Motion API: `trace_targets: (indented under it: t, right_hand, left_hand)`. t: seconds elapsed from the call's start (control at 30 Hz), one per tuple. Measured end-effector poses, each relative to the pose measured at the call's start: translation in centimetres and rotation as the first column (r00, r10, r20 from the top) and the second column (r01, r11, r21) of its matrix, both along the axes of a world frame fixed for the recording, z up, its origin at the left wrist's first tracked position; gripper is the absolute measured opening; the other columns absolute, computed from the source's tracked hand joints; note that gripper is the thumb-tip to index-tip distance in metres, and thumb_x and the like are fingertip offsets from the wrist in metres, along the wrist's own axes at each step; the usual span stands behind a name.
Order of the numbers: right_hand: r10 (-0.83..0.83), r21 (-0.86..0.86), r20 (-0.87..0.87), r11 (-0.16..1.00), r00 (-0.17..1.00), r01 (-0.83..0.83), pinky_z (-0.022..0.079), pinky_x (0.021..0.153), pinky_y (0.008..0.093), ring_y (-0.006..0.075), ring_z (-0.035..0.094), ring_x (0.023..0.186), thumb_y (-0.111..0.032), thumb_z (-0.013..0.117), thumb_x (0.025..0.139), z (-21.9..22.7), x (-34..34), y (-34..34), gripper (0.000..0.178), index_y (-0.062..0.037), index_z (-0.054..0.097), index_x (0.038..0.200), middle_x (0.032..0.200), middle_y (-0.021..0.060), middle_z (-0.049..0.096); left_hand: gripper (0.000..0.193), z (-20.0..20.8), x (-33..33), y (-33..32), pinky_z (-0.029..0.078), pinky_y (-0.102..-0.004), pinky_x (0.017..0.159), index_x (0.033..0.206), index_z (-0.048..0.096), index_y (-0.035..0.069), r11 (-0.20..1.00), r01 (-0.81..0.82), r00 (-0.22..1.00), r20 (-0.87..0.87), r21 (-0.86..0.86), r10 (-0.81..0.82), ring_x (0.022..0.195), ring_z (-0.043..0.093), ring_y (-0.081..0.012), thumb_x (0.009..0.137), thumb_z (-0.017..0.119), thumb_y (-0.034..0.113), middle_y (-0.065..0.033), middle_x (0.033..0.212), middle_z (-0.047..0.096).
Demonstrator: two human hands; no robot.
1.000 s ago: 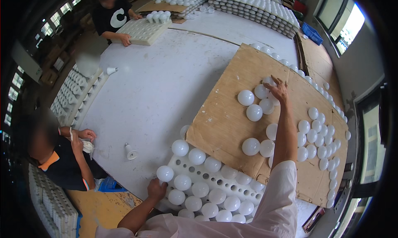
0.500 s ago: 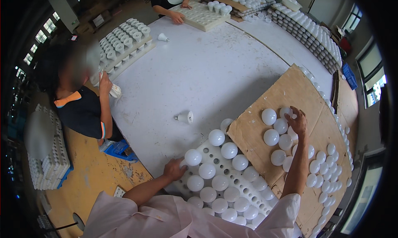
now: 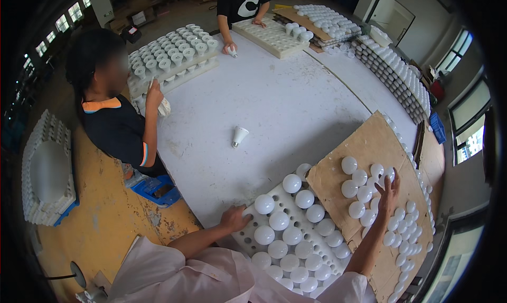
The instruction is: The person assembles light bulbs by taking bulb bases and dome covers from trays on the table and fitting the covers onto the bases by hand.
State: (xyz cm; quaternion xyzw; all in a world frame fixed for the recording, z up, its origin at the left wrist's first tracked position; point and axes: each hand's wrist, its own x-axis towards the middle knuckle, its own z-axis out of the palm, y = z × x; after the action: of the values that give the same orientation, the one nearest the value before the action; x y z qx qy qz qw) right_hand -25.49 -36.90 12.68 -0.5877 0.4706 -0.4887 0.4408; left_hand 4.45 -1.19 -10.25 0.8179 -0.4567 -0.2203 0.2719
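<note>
Head view: our left hand [image 3: 234,218] rests open on the white perforated foam tray [image 3: 248,237]; our right hand [image 3: 388,195] spreads over round white bulbs [image 3: 364,193] on brown cardboard [image 3: 364,144].

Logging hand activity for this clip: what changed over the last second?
The right hand drew back along the cardboard and now rests among the loose bulbs, gathered closer together. Whether it grips one cannot be told. The left hand stayed on the tray edge; the tray's bulbs are unmoved.
</note>
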Motion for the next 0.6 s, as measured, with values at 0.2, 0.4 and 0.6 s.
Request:
trace_targets:
  t: [0.2,0.4,0.6]
  right_hand:
    - [0.129,0.037,0.363,0.988,0.923,-0.153,0.054,0.084,0.0403,0.0321,0.051,0.119,-0.023,0.060,0.090,-2.5,-5.6,12.8,0.066,-0.0111,0.027,0.145,0.133,0.0145,0.044]
    - [-0.160,0.280,0.398,0.959,0.903,0.046,0.057,0.076,0.0417,0.0332,0.060,0.103,-0.021,0.075,0.077,-5.3,-5.2,26.9,0.072,-0.0059,0.035,0.135,0.118,0.0169,0.051]
    - [-0.435,0.393,0.234,0.860,0.870,0.324,0.048,0.092,0.0490,0.0299,0.047,0.119,0.002,0.062,0.084,-2.9,-2.0,37.2,0.054,-0.0101,0.042,0.132,0.135,0.0160,0.037]
  left_hand:
    - [0.062,-0.9,4.9,-0.8,0.048,-0.0415,0.087,0.117,0.056,0.001,0.987,-0.161,0.920,-0.360,0.019,0.157,0.105,0.060,-0.0354,0.080,0.061,0.051,-0.0235,0.107,0.063]
    - [0.081,-0.4,18.1,-7.6,0.039,-0.0427,0.100,0.127,0.046,-0.005,0.777,-0.627,0.739,-0.280,0.048,0.613,0.123,0.047,-0.0360,0.077,0.063,0.057,-0.0280,0.130,0.049]
    - [0.101,-0.9,22.3,-12.8,0.027,-0.0520,0.108,0.134,0.036,-0.008,0.621,-0.744,0.639,-0.009,0.246,0.770,0.139,0.020,-0.0409,0.071,0.063,0.067,-0.0292,0.148,0.021]
